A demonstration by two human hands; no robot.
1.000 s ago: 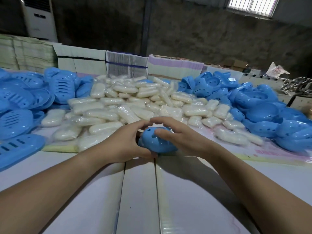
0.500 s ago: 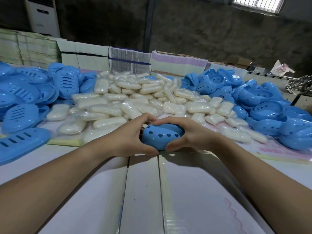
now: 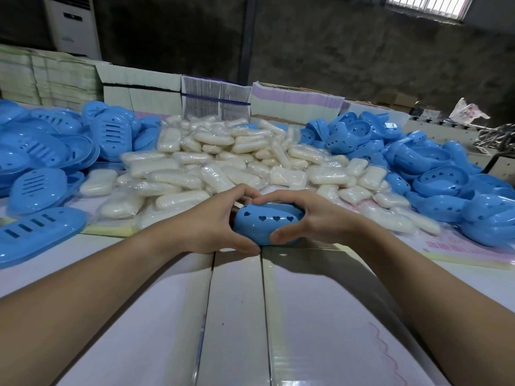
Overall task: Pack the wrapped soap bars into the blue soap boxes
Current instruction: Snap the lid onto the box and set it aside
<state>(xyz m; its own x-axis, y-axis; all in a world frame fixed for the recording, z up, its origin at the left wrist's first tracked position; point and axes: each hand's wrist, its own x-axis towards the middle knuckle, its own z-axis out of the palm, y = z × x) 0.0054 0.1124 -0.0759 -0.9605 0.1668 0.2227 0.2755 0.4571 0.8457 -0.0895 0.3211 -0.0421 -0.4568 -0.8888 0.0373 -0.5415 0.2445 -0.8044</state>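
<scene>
Here, head view: both hands wrap one closed blue soap box [image 3: 268,222] at the near edge of the heap, on the white flat cartons [image 3: 234,316] that make the work surface. The left hand [image 3: 207,222] curls round the box's left end, thumb beneath; the right hand [image 3: 312,215] curls round the right end, thumb on the lower front edge, and the fingertips of both hands meet over the top. Against half a second ago the grip is much the same, but the thumbs sit lower and closer together, and the row of heart-shaped holes shows more fully: four hearts can be counted. A second ago the box was only partly covered, the right fingers lying flatter across it. Behind the hands lies the pile of wrapped soap bars [image 3: 223,162], too many to count, dozens at least. Blue slotted lids [image 3: 41,190] are heaped on the left, blue box bottoms [image 3: 434,179] with heart holes on the right; neither heap can be counted. Pink print [image 3: 457,247] on the sheet at right is too blurred to read. Stacks of flat card [image 3: 139,90] stand behind, one bundle [image 3: 216,100] tied with a dark band.
</scene>
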